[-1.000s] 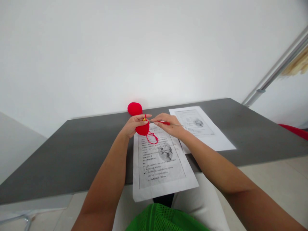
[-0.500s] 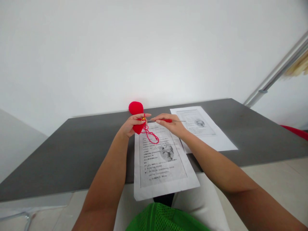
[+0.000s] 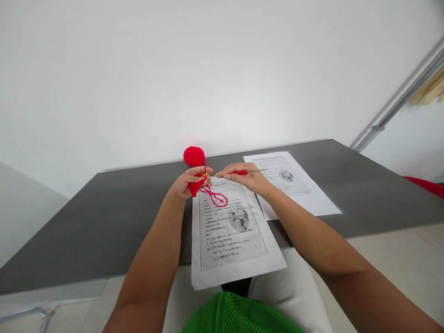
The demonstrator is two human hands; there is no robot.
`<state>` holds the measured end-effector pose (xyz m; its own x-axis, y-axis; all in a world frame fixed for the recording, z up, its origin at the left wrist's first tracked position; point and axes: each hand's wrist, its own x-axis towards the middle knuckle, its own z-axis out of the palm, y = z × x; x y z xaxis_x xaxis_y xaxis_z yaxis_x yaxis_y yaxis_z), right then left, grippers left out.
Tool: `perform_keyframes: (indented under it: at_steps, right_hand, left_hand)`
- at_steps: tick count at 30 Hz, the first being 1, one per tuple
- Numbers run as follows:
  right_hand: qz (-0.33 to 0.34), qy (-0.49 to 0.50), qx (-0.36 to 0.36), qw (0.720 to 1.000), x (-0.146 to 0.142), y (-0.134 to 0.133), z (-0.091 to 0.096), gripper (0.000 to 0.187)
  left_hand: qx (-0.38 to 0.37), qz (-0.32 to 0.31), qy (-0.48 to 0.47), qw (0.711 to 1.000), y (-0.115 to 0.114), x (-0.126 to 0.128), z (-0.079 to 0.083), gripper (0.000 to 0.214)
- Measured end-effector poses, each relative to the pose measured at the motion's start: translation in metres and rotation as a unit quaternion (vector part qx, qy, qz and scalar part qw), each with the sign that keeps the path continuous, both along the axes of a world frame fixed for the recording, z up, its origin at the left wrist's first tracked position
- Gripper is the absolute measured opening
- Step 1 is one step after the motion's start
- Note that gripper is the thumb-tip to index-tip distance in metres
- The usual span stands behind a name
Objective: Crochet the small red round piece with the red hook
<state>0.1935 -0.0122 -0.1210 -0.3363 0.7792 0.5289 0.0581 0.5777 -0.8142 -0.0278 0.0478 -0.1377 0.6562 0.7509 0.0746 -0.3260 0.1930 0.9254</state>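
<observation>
My left hand (image 3: 187, 181) is closed around a small red crocheted piece (image 3: 196, 187), whose pointed lower end pokes out below the fingers. A bit of yellow (image 3: 205, 175) shows at the fingertips; I cannot make out what it is. In my right hand (image 3: 248, 176), pinched like a pen, is a crochet hook (image 3: 239, 172) with a red grip, its thin metal tip reaching to the crocheted piece. Red yarn (image 3: 218, 200) hangs from the piece in a loose loop over the paper. Behind my left hand lies a red yarn ball (image 3: 194, 156), with a strand running down to the fingers.
One printed sheet (image 3: 232, 259) lies under my hands and overhangs the front edge of the dark grey table (image 3: 62, 231). Another printed sheet (image 3: 312, 199) lies to the right. A white wall (image 3: 208, 69) rises behind the table.
The crocheted piece has turned slightly in my left hand, and less of it shows. The hook tip has shifted a little left, closer to the piece. The view has moved slightly.
</observation>
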Motion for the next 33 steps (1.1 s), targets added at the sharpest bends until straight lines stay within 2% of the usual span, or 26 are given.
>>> perform_keyframes:
  at_steps: [5, 10, 15, 29, 31, 33]
  right_hand:
    - [0.018, 0.032, -0.057, 0.998, 0.002, 0.0, 0.004, 0.016]
    - [0.026, 0.094, -0.097, 0.991, 0.002, 0.008, -0.007, 0.017]
    - [0.013, 0.126, -0.093, 0.988, -0.002, 0.011, -0.014, 0.018]
    - [-0.011, 0.121, -0.081, 0.989, -0.007, 0.007, -0.009, 0.017]
    - [-0.022, 0.098, -0.063, 0.993, -0.008, 0.006, -0.01, 0.018]
    - [-0.038, 0.06, -0.014, 0.997, -0.009, 0.005, -0.011, 0.017]
  left_hand:
    - [0.0, -0.011, 0.015, 1.0, -0.001, 0.0, 0.003, 0.03]
    - [0.002, 0.022, 0.045, 0.999, -0.002, 0.004, 0.005, 0.031]
    - [0.008, 0.05, 0.041, 0.998, -0.002, 0.006, 0.005, 0.029]
    - [0.013, 0.087, 0.04, 0.995, -0.004, 0.01, 0.006, 0.03]
    - [0.01, 0.089, 0.046, 0.995, -0.005, 0.012, 0.006, 0.031]
    - [0.015, 0.089, 0.055, 0.994, -0.006, 0.015, 0.006, 0.032]
